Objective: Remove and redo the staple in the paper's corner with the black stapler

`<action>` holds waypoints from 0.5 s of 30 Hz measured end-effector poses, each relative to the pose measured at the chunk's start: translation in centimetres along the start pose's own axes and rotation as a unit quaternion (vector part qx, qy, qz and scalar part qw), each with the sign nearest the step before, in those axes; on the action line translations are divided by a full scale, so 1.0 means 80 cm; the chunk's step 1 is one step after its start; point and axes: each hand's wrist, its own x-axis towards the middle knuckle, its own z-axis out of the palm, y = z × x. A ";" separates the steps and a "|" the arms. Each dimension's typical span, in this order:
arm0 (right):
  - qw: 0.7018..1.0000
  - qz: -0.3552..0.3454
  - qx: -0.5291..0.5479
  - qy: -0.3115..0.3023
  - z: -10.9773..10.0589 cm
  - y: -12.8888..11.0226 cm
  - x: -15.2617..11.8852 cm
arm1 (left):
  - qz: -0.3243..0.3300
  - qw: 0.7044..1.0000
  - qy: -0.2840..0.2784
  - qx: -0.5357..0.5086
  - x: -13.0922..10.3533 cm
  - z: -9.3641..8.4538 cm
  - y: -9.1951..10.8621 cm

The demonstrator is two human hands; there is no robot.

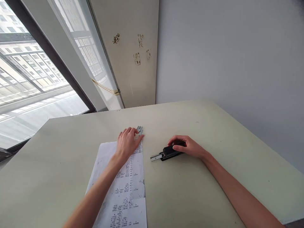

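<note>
1. The right hand point(186, 147) is holding a black stapler point(169, 151), its grip closing around the right part of the body: the thumb is lying along the near side and the fingers are curving over the far side.
2. The stapler is lying on the pale table point(190, 196), right of the paper and well apart from it. Its metal tray point(156, 157) is sticking out of the left end, and a small bit of red is showing by the right hand.
3. The left hand point(125, 142) is reaching over the far end of the paper, palm down, fingers curling and thumb spreading a little from the forefinger. The forefinger is coming right up to some grey staple strips point(140, 129); whether it is pinching them, I cannot tell.
4. The staple strips are lying just beyond the far right corner of the paper, farther and to the left of the stapler.
5. The white paper point(140, 209) is lying on the table at the near left, bearing lines of small dark print; the left forearm is crossing above it and hiding part of it.
6. Beyond the table, a grey wall point(225, 57) is standing at the right, a beige panel point(128, 79) with brown patches is standing left of it, and a window point(30, 69) is letting in light at the far left.
</note>
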 end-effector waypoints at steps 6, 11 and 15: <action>1.000 0.003 -0.004 -0.007 -0.001 0.004 0.003 | -0.021 0.999 0.005 0.025 0.010 0.017 0.010; 1.000 0.005 0.001 -0.019 -0.004 0.005 0.004 | 0.000 1.000 -0.008 -0.012 -0.003 0.002 0.021; 1.000 0.006 -0.003 -0.022 -0.006 0.004 0.004 | 0.039 0.989 -0.032 -0.142 -0.031 -0.018 0.041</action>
